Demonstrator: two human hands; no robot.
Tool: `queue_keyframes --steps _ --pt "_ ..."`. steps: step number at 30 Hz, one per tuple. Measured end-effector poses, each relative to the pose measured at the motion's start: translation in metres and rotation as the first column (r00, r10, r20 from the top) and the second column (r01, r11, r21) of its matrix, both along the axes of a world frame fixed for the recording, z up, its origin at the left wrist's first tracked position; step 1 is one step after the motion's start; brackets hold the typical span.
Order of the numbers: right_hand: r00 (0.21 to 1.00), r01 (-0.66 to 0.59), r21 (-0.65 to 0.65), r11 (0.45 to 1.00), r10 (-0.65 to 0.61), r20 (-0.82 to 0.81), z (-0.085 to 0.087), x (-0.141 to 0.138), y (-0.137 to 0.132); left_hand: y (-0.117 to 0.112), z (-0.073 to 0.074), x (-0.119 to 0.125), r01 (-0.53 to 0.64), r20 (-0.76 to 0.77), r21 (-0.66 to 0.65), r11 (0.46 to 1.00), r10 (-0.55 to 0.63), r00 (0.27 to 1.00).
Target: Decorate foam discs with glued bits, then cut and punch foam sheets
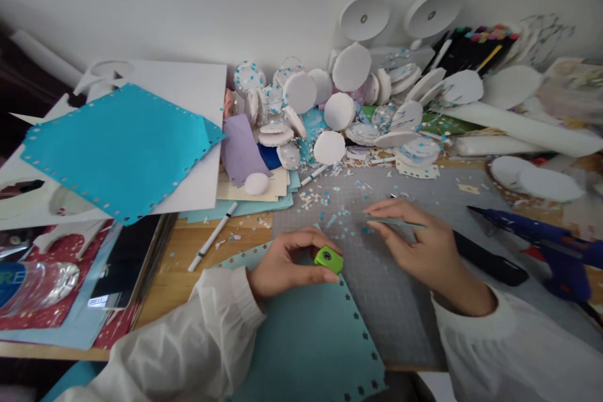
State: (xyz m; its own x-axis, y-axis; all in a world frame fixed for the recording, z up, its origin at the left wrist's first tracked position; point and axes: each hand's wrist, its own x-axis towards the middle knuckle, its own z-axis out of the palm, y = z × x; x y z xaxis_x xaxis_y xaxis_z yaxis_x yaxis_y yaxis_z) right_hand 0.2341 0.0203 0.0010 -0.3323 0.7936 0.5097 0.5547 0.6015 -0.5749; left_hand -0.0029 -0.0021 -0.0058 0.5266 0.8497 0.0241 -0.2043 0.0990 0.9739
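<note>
My left hand (287,264) pinches a small green hole punch (328,259) at the edge of a teal paper sheet (306,333) whose border carries a row of punched star holes. My right hand (417,242) lies on the grey cutting mat (396,301), fingers together over a thin strip or tool I cannot make out. Both arms wear white sleeves. Small paper bits (330,201) are scattered on the mat ahead of my hands.
A bright blue punched sheet (117,151) lies on white card at left. White foam discs (330,107) pile up at the back. A blue glue gun (541,239) and black pen (490,260) sit at right. A white pen (211,237) and plastic bottle (32,282) lie left.
</note>
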Motion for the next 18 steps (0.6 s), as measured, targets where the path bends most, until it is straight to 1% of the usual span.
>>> queue_keyframes --steps 4,7,10,12,15,18 --pt "0.996 0.005 -0.015 1.000 -0.004 0.094 -0.0051 0.0028 0.0018 -0.0002 -0.0014 -0.0001 0.006 -0.006 0.010 1.000 -0.006 1.000" --pt "0.995 0.033 0.012 0.999 -0.034 0.091 -0.0071 0.0030 0.0030 -0.0005 -0.0023 -0.0001 0.006 0.002 0.006 1.000 -0.006 1.000" --pt "0.997 0.016 0.012 1.000 -0.017 0.079 -0.0070 0.0023 0.0039 -0.0009 -0.0018 -0.0001 0.008 0.006 0.002 1.000 -0.008 1.000" --pt "0.999 0.016 -0.003 1.000 -0.016 0.029 -0.0060 0.0020 0.0039 -0.0012 -0.0010 -0.0001 0.007 0.005 -0.002 1.000 -0.007 1.000" --pt "0.991 0.029 -0.048 0.998 -0.035 -0.127 -0.0056 0.0020 0.0033 -0.0014 -0.0003 0.0001 0.013 0.007 -0.012 1.000 -0.013 1.000" --pt "0.969 -0.053 -0.121 0.991 0.022 -0.244 -0.0085 0.0015 0.0027 -0.0012 0.0001 0.0005 0.015 0.017 -0.013 1.000 -0.015 1.000"
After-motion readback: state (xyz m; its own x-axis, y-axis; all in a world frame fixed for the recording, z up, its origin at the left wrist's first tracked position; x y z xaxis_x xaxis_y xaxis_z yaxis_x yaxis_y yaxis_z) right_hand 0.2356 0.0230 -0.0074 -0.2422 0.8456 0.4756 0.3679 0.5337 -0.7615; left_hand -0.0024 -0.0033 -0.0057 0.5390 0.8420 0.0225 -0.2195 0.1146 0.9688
